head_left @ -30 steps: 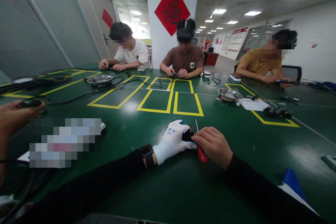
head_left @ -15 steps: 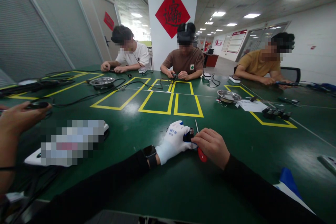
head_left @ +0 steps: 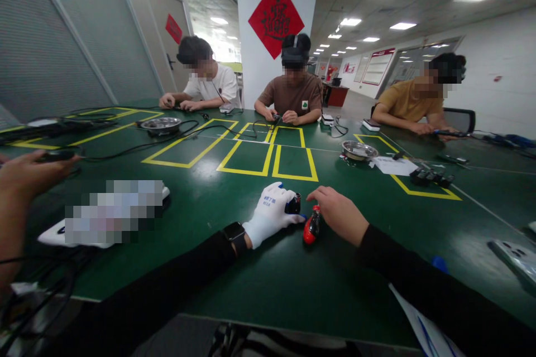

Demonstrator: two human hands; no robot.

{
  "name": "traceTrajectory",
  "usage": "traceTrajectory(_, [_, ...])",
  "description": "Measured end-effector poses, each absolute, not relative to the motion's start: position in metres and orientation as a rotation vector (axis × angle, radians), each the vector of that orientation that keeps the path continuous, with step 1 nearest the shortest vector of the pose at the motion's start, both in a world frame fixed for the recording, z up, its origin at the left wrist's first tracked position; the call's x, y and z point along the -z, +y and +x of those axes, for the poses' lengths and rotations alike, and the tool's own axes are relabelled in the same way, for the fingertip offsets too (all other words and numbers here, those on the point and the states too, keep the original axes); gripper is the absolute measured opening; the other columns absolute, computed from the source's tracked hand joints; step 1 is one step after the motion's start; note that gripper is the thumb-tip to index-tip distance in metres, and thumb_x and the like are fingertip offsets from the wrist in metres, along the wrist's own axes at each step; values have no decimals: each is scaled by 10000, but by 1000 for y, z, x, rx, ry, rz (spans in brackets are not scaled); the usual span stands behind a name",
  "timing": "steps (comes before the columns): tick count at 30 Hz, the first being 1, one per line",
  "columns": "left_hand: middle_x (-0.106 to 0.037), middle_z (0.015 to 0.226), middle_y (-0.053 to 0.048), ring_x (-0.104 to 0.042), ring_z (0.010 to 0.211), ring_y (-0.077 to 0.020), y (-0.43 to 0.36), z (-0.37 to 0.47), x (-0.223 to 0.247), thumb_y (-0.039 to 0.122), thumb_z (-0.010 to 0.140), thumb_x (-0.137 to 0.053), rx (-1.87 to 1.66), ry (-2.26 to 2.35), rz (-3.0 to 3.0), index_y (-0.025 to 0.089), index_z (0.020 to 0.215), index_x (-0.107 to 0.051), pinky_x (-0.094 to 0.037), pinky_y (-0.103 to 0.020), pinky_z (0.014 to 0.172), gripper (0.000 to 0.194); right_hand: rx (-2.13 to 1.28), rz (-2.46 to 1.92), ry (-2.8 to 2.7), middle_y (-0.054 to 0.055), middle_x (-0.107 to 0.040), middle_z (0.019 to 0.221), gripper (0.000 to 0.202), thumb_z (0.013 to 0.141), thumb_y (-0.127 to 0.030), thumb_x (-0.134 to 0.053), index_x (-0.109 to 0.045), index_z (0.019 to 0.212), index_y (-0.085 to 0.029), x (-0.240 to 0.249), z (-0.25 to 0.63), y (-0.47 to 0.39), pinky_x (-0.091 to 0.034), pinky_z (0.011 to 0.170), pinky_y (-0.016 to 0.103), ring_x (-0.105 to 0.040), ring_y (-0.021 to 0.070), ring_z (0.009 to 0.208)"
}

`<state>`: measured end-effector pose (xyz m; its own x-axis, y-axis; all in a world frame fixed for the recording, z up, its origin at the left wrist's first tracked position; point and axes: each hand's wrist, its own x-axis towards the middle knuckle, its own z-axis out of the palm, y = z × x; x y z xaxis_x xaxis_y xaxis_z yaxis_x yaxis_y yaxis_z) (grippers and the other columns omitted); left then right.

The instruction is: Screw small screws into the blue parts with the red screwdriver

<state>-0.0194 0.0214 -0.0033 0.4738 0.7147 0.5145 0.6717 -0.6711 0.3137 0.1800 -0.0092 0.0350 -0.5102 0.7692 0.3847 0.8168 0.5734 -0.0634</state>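
My left hand (head_left: 274, 212), in a white glove with blue fingertips, holds a small black part (head_left: 293, 204) with a metal end against the green table (head_left: 251, 290). Just right of it lies a screwdriver (head_left: 311, 225) with a red and black handle. My right hand (head_left: 337, 213), ungloved, is over the upper end of that handle, its fingers bent and pointing left, apart from the black part. Whether its fingertips touch the screwdriver is hard to tell; its shaft is hidden behind the hand.
Metal bowls (head_left: 359, 149) stand farther back, one beside a white paper (head_left: 393, 165) and black parts (head_left: 431, 176). At left are a white device (head_left: 104, 215), cables and another person's hand (head_left: 37, 170). A phone (head_left: 513, 259) lies right. Three people sit opposite.
My right hand has moved off the black part, up and to the right, and its fingers have loosened. The screwdriver's handle now shows more fully. The view has shifted slightly.
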Motion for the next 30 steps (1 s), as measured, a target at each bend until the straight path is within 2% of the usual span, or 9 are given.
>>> traceTrajectory(2, [-667, 863, -32, -597, 953, -254, 27, -12, 5, 521, 658, -719, -968, 1324, 2601, 210, 905, -626, -325, -469, 1045, 407, 269, -1235, -2572, 74, -643, 1040, 354, 784, 35, -510, -649, 989, -218, -27, 188, -3, -453, 776, 338, -558, 230, 1000])
traceTrajectory(5, [-680, 947, -58, -574, 1021, -287, 36, -2, 8, 464, 600, -770, -972, 1390, 2553, 208, 1004, -628, -328, -487, 1041, 499, 362, -1178, -2607, 80, -642, 1122, 337, 796, 7, -535, -640, 1027, -215, -14, 193, -1, -441, 815, 370, -502, 261, 1134])
traceTrajectory(9, [-673, 1056, -69, -556, 1085, -309, 38, -2, 6, 453, 575, -785, -993, 1351, 2472, 225, 1127, -612, -307, -517, 1061, 622, 460, -1171, -2603, 88, -687, 1005, 214, 840, -66, -543, -644, 973, -201, -9, 190, -7, -439, 755, 379, -565, 260, 969])
traceTrajectory(12, [-626, 1184, -98, -505, 1184, -311, 33, -11, 0, 473, 702, -688, -1124, 1256, 2368, 210, 1240, -553, -310, -528, 1064, 614, 434, -1225, -2589, 83, -692, 957, 198, 827, -60, -560, -634, 949, -197, -11, 189, -10, -452, 723, 354, -592, 239, 882])
traceTrajectory(15, [-573, 1279, -114, -514, 1206, -239, 32, -22, -2, 384, 930, -387, -1410, 1062, 2157, 189, 1348, -445, -347, -480, 1065, 465, 278, -1275, -2547, 67, -691, 990, 247, 817, -22, -534, -622, 952, -209, -10, 192, -8, -480, 738, 322, -625, 213, 884])
traceTrajectory(19, [-545, 1313, -137, -559, 1166, -221, 42, -27, 4, 449, 964, -269, -1660, 891, 1802, 157, 1311, -474, -412, -454, 1037, 497, -14, -1314, -2370, 59, -680, 1052, 297, 800, -6, -497, -594, 978, -223, -6, 198, -7, -498, 798, 324, -643, 209, 960])
traceTrajectory(23, [-573, 1261, -136, -597, 1107, -207, 45, -23, 5, 462, 959, -308, -1775, 907, 1578, 158, 1266, -498, -458, -441, 1006, 472, -299, -1250, -2053, 60, -679, 1042, 283, 813, -42, -494, -542, 1027, -220, -3, 200, -4, -499, 833, 354, -648, 213, 990])
traceTrajectory(26, [-590, 1206, -129, -620, 1047, -198, 40, -19, 2, 399, 930, -437, -1786, 966, 1552, 161, 1246, -493, -492, -432, 965, 399, -427, -1145, -1796, 75, -674, 1038, 165, 878, -176, -504, -517, 1040, -205, -1, 201, 0, -503, 826, 371, -663, 215, 946])
traceTrajectory(30, [-476, 1339, -129, -551, 1169, -230, 35, -16, 4, 356, 839, -601, -1710, 985, 1762, 221, 1328, -404, -482, -433, 978, 544, -502, -1086, -1568, 73, -678, 947, 187, 922, -340, -473, -514, 1026, -190, 1, 203, 3, -519, 778, 381, -685, 201, 785])
